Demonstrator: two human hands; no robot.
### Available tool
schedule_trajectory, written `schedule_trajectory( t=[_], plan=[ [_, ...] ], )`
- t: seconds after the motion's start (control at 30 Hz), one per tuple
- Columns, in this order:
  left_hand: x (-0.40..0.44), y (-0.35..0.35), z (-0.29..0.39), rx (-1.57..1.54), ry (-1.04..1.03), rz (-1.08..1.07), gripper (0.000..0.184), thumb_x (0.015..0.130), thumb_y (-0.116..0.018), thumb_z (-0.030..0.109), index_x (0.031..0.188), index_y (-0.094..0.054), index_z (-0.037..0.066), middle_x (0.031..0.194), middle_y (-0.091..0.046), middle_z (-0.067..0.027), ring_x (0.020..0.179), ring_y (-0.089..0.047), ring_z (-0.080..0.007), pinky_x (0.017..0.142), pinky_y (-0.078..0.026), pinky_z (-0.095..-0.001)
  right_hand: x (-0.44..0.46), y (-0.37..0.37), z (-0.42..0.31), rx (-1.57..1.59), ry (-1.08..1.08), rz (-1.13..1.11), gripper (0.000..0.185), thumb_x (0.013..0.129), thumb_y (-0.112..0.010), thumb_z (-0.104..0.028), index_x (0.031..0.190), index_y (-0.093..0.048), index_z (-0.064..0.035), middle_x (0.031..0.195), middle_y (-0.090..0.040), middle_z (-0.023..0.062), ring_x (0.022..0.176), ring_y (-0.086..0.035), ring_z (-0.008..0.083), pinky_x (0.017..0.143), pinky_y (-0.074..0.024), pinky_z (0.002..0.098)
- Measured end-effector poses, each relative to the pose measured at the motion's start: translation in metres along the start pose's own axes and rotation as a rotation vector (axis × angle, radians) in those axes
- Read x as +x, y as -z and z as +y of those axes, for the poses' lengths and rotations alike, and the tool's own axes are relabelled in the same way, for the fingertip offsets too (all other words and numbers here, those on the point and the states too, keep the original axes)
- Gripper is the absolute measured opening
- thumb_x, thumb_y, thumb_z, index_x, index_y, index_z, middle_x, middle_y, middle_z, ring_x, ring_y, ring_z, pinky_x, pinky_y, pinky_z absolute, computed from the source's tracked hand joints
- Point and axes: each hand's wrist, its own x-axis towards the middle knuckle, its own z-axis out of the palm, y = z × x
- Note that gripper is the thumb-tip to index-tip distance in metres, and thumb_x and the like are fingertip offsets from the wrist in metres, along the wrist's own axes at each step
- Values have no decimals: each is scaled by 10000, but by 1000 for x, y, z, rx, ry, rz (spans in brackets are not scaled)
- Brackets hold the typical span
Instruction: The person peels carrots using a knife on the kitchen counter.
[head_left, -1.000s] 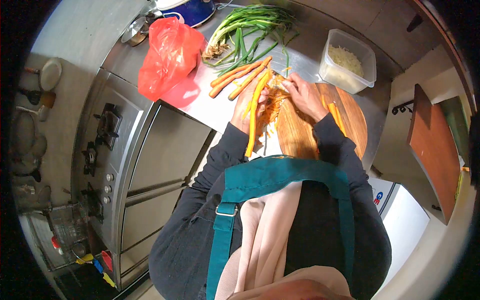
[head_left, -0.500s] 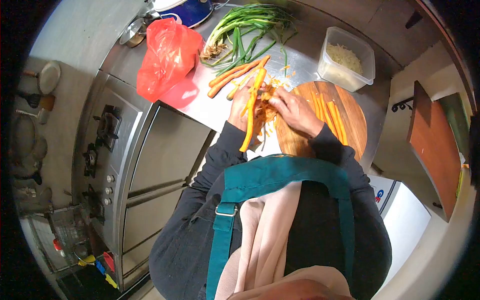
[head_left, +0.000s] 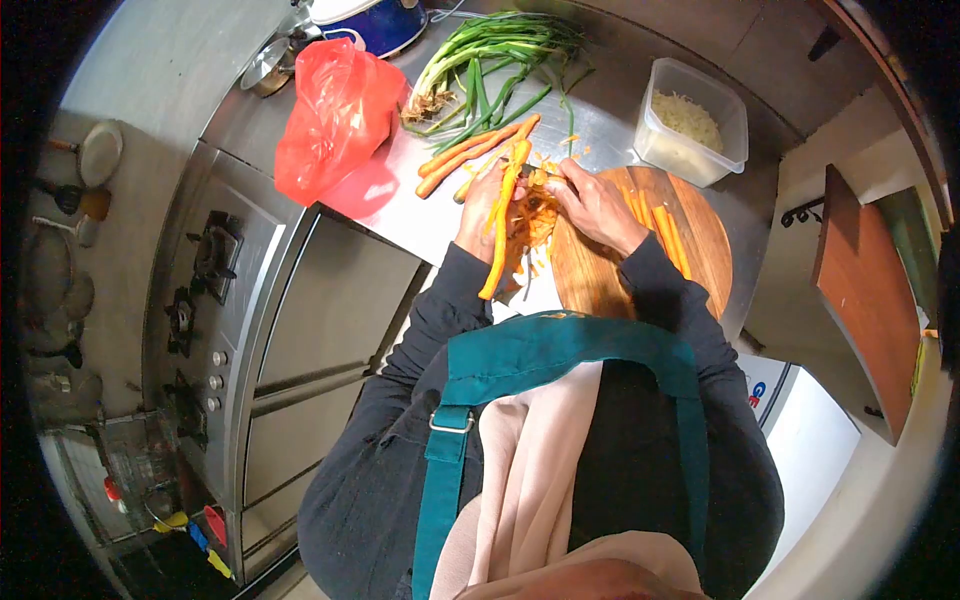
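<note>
A long orange carrot (head_left: pixel 497 240) is held in my left hand (head_left: pixel 483 205), its lower end hanging over my wrist. My right hand (head_left: pixel 598 213) is closed at the carrot's upper part, around something small and dark that I cannot make out. Orange peelings (head_left: pixel 532 222) lie in a heap under and between both hands. Unpeeled-looking carrots (head_left: pixel 455 160) rest just beyond my left hand. To the right, peeled carrots (head_left: pixel 672 240) lie on a round wooden board (head_left: pixel 708 236), which my right forearm partly covers.
Spring onions (head_left: pixel 500 65) lie at the back of the steel counter, beside a red plastic bag (head_left: pixel 335 120). A clear tub (head_left: pixel 690 160) of pale shreds stands back right. A blue pot (head_left: pixel 385 28) is behind the bag. The stove (head_left: pixel 215 320) is at left.
From one second ago, my right hand has moved left towards the carrot, drawing back slightly since the middle frame. The held carrot has shifted a little left and its lower end has risen.
</note>
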Motion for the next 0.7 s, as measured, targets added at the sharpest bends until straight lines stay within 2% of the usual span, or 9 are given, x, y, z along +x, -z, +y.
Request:
schedule_trajectory(
  t=[0.07, 0.17, 0.27, 0.3, 0.33, 0.43, 0.6, 0.67, 0.7],
  plan=[
    [5, 3, -1, -84, 51, -48, 181, 920, -439, 190, 954, -483, 19, 738, -489, -28, 507, -458, -78, 414, -374, -165, 3, -6, 12, -91, -19, 122, 258, 877, -471, -265, 878, -435, -9, 785, -566, 249, 774, -554, 408, 643, -416, 464],
    [1, -2, -7, -247, 58, -72, 209, 920, -453, 210, 951, -483, 5, 731, -487, -31, 531, -458, -75, 434, -388, -158, 8, 6, 19, -82, -67, 73, 261, 875, -475, -269, 917, -447, -13, 811, -579, 248, 788, -564, 406, 653, -427, 466],
    [1, 1, -8, -176, 46, -75, 197, 926, -433, 189, 965, -480, 2, 756, -490, -48, 573, -464, -75, 444, -396, -156, 3, -5, 13, 34, -49, 38, 262, 871, -482, -262, 967, -441, -21, 821, -589, 241, 798, -568, 408, 657, -436, 463],
    [0, 0, -10, -228, 8, -73, 189, 932, -403, 162, 975, -474, -8, 756, -491, -67, 573, -468, -85, 447, -406, -158, 1, -6, 8, 96, 4, -2, 303, 868, -488, -253, 1065, -423, -32, 826, -592, 237, 802, -567, 410, 661, -437, 461],
    [0, -2, -10, -228, 11, -75, 189, 932, -403, 162, 975, -474, -8, 756, -491, -67, 573, -468, -85, 447, -406, -158, 2, -6, 4, 94, 1, 0, 303, 868, -488, -253, 1065, -423, -32, 826, -592, 237, 802, -567, 410, 661, -437, 461],
    [-12, -11, -4, -178, -13, -78, 171, 934, -355, 114, 980, -460, -13, 772, -488, -76, 579, -460, -88, 452, -411, -162, 4, -8, 3, 107, 39, 78, 443, 865, -488, -243, 1255, -356, -78, 891, -590, 247, 834, -567, 406, 702, -444, 448],
    [-12, -5, -3, -305, 49, -121, 194, 930, -381, 118, 1041, -433, -33, 794, -460, -94, 623, -450, -93, 434, -403, -154, 11, -14, 15, 16, 129, 126, 404, 866, -478, -231, 1236, -410, -84, 967, -579, 244, 862, -565, 394, 739, -445, 432],
    [-4, 4, -3, -397, 188, -117, 214, 929, -427, 187, 1023, -450, -4, 726, -487, -63, 533, -452, -68, 389, -381, -142, 15, -15, 22, 6, 166, 164, 392, 865, -476, -230, 1225, -428, -82, 987, -576, 241, 867, -566, 388, 746, -445, 426],
    [-3, 7, -3, -404, 253, -198, 222, 927, -436, 198, 1015, -453, -5, 712, -471, -61, 506, -428, -62, 373, -368, -138, 19, -13, 27, 55, 147, 176, 391, 864, -479, -233, 1221, -433, -82, 992, -575, 238, 870, -566, 385, 746, -447, 423]
  ],
)
